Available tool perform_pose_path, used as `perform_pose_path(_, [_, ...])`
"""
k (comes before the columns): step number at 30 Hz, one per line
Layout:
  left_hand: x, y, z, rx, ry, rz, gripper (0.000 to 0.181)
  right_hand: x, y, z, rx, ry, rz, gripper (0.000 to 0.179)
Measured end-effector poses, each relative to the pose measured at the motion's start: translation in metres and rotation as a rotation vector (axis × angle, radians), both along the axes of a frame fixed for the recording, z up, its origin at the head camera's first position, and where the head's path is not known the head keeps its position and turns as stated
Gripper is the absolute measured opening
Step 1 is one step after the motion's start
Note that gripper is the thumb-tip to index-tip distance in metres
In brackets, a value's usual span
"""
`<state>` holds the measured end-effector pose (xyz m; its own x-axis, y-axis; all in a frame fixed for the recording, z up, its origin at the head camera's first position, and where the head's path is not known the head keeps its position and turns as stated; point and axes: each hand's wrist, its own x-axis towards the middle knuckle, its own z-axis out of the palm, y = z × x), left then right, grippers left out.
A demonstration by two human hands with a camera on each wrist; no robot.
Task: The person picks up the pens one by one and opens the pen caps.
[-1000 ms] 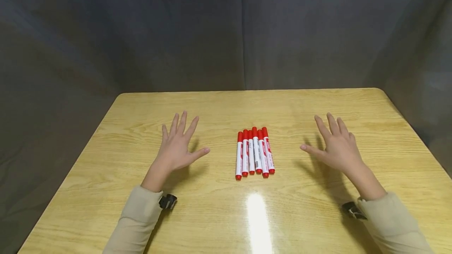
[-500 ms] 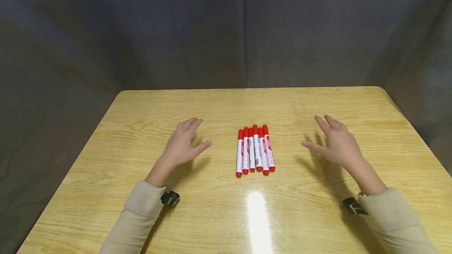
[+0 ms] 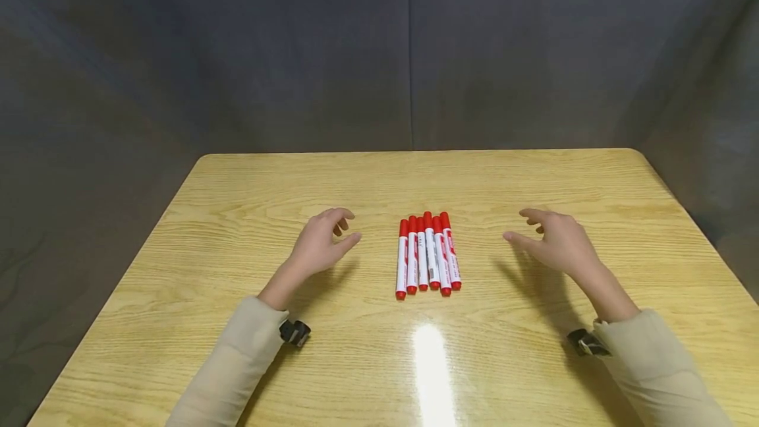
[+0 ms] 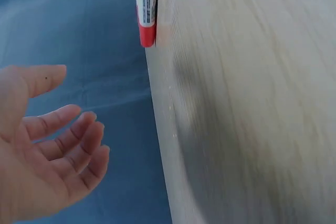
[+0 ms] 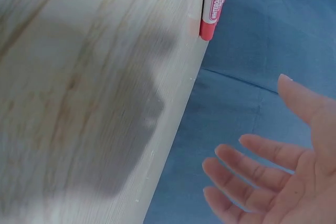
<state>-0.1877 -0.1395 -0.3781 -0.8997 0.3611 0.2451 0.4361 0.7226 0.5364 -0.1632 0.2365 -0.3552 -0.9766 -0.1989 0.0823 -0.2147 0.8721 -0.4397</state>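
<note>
Several whiteboard markers (image 3: 428, 256) with red caps and white barrels lie side by side at the middle of the wooden table, caps toward the far edge. To their left, my left hand (image 3: 319, 242) is held above the table, fingers loosely bent and thumb pointing at the markers. My right hand (image 3: 557, 241) mirrors it on the other side, also bent loosely with nothing in it. Each wrist view shows an empty palm, with the end of a marker (image 4: 147, 9) at the top in the left one and a marker labelled WHITEBOARD (image 5: 214, 6) in the right one.
The wooden table (image 3: 237, 183) has rounded far corners. Dark grey cloth (image 3: 296, 51) hangs behind it and at both sides. A bright light reflection lies in front of the markers. Small black devices (image 3: 294, 333) are worn at both wrists.
Both hands have gone from spread, straight fingers to loosely bent ones. The left hand has shifted slightly right, toward the markers. The markers have stayed in place.
</note>
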Motion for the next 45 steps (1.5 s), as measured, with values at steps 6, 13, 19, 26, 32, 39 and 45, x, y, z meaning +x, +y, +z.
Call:
perform_pose_path(6, [-0.005,0.01,-0.005,0.114,-0.049,-0.041,0.021,-0.001,-0.002,-0.002,-0.056,-0.049,-0.006,0.057])
perform_pose_path(13, [-0.005,0.02,-0.005,0.127,-0.177,-0.045,0.015,-0.005,-0.004,-0.002,-0.088,-0.064,0.02,0.053])
perform_pose_path(19, [-0.009,0.027,-0.007,0.095,-0.283,-0.039,0.016,-0.008,-0.008,-0.003,-0.107,-0.056,0.019,0.052])
perform_pose_path(26, [-0.014,0.037,-0.012,0.125,-0.417,-0.048,0.015,-0.009,-0.01,-0.002,-0.136,-0.05,0.019,0.05])
perform_pose_path(32, [-0.016,0.046,-0.017,0.134,-0.502,-0.008,0.017,-0.009,-0.011,-0.001,-0.173,-0.066,0.02,0.051])
perform_pose_path(39, [-0.019,0.053,-0.021,0.153,-0.57,-0.008,0.018,-0.011,-0.013,-0.001,-0.221,-0.111,0.025,0.053])
perform_pose_path(45, [-0.021,0.059,-0.024,0.152,-0.595,-0.032,0.022,-0.013,-0.016,-0.001,-0.247,-0.126,0.018,0.053])
